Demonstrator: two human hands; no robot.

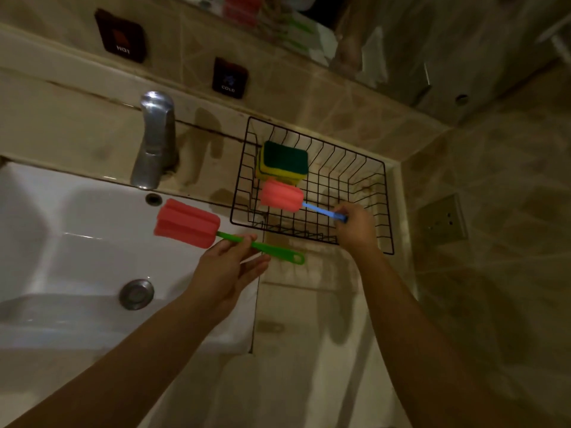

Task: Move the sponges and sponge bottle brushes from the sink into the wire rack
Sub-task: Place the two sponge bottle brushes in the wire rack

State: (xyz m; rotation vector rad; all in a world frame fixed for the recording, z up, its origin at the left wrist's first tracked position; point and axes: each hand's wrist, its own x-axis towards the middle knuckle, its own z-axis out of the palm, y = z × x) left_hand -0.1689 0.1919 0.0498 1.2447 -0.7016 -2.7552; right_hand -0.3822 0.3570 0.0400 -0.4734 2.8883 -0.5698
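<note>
Two sponge bottle brushes show, each with a pink foam head. The blue-handled brush (pixel 282 196) lies with its head inside the black wire rack (pixel 375 193), its handle running out to the right hand (pixel 355 225), whose grip is closed around the handle's end. Just beyond that grip, at the rack's far left, sits a stack of sponges (pixel 284 162), yellow with dark green tops; at least two, though the exact count is hard to tell. The foam head touches the stack's near edge.

The green-handled brush (pixel 188 223) is held by the left hand (pixel 230 267), with thumb and fingers pinched on the middle of the handle. Its head hangs to the left of that grip over the white sink (pixel 46 242), and its looped end points right toward the rack.

One chrome faucet (pixel 154 140) stands behind the basin, one drain (pixel 136 294) lies below the left grip, and the rack rests on the beige surface (pixel 312 304).
</note>
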